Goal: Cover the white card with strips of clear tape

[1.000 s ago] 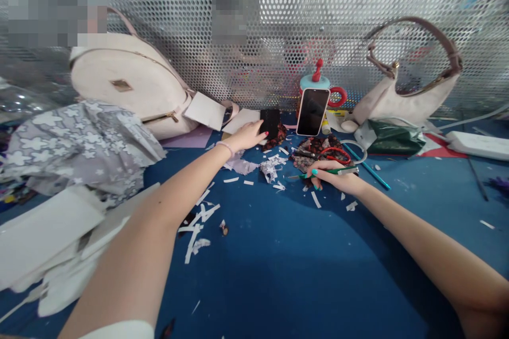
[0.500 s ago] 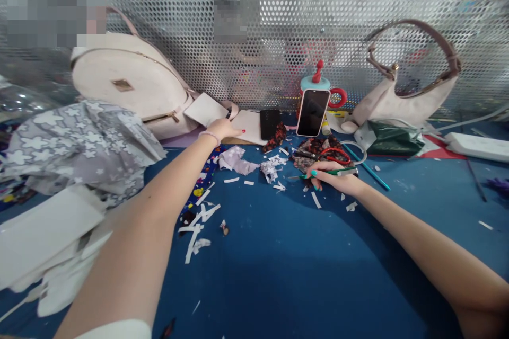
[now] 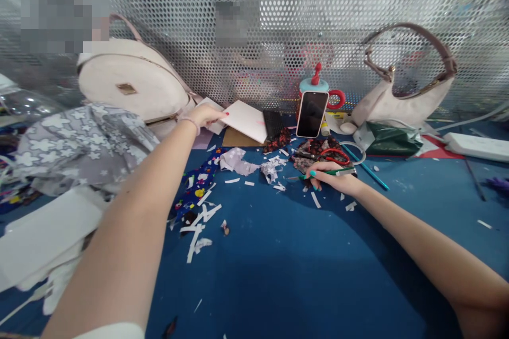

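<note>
My left hand reaches to the back and pinches the left edge of a white card, tilting it up. The card's far side meets a black phone-like slab, and brown cardboard shows below. In my right hand is a slim green craft knife, its thin pointed tip aimed left just above the table. Beside that hand, red-handled scissors rest on dark patterned fabric. White paper scraps lie left of the knife tip.
A phone leans against a blue-lidded cup. A cream backpack stands left, a cream handbag right. Grey star-patterned cloth and a white box lie left. A blue stick is right. Perforated metal closes the back.
My left hand has drawn back to the left and lifted the white card's edge, uncovering brown cardboard. The right hand with the knife stays almost where it was.
</note>
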Demonstrator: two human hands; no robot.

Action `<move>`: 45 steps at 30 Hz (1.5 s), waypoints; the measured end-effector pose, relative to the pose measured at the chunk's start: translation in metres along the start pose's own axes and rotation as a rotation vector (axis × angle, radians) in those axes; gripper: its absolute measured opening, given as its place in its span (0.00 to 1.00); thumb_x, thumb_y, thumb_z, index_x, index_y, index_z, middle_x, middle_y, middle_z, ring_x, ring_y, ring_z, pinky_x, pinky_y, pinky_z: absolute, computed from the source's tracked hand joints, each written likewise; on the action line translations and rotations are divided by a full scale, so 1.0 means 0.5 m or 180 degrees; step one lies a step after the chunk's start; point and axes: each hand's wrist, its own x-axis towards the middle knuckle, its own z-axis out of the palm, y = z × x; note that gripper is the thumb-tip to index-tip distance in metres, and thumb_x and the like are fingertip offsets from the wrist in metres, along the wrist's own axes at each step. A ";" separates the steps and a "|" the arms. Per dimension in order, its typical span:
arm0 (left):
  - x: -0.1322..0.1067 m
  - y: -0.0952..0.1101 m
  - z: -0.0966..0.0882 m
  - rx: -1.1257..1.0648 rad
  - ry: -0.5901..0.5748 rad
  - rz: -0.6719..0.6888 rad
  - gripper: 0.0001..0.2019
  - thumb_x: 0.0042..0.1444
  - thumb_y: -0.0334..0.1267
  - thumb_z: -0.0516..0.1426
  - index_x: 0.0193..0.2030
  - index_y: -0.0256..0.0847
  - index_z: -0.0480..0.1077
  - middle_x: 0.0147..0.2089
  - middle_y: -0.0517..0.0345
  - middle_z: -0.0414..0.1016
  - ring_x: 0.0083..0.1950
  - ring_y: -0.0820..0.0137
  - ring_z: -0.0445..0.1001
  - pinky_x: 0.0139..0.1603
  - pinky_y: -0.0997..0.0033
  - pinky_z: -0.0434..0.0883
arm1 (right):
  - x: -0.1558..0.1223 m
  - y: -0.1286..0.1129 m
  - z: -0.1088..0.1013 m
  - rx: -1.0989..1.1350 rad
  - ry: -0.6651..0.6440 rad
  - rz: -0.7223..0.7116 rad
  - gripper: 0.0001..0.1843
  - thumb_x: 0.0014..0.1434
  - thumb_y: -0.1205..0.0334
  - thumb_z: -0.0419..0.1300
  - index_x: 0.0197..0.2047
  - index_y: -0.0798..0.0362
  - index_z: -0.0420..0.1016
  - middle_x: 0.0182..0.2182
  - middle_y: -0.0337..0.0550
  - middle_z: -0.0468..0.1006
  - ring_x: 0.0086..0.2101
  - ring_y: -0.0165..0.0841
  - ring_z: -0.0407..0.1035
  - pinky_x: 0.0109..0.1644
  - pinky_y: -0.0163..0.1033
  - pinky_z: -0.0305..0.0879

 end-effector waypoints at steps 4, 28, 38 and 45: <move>0.001 0.016 -0.042 0.0199 0.0337 -0.0008 0.18 0.65 0.43 0.58 0.58 0.37 0.67 0.56 0.49 0.70 0.52 0.62 0.74 0.51 0.54 0.75 | 0.000 0.002 0.000 -0.0115 -0.0005 -0.0032 0.22 0.63 0.42 0.56 0.35 0.55 0.76 0.23 0.39 0.75 0.22 0.27 0.67 0.27 0.35 0.69; -0.387 -0.037 0.028 0.1491 0.0272 0.3564 0.11 0.67 0.43 0.51 0.46 0.56 0.75 0.46 0.61 0.80 0.42 0.66 0.71 0.45 0.62 0.62 | -0.014 0.018 0.043 -0.3228 0.0211 -0.1132 0.15 0.63 0.66 0.50 0.45 0.56 0.78 0.33 0.51 0.76 0.35 0.39 0.68 0.41 0.43 0.62; -0.343 -0.093 0.063 0.0620 0.1726 0.1499 0.16 0.66 0.44 0.56 0.54 0.37 0.69 0.53 0.50 0.72 0.49 0.64 0.74 0.49 0.57 0.75 | -0.050 0.020 0.025 -0.3832 0.0918 -0.0615 0.23 0.57 0.74 0.49 0.51 0.57 0.77 0.38 0.55 0.78 0.40 0.43 0.70 0.44 0.45 0.64; -0.308 -0.113 0.079 0.0473 0.1439 0.0902 0.17 0.66 0.43 0.57 0.57 0.38 0.68 0.56 0.49 0.71 0.52 0.62 0.74 0.51 0.55 0.75 | -0.060 0.021 0.017 -0.3993 0.1109 -0.0462 0.23 0.56 0.73 0.50 0.51 0.58 0.77 0.41 0.56 0.78 0.43 0.44 0.70 0.45 0.46 0.65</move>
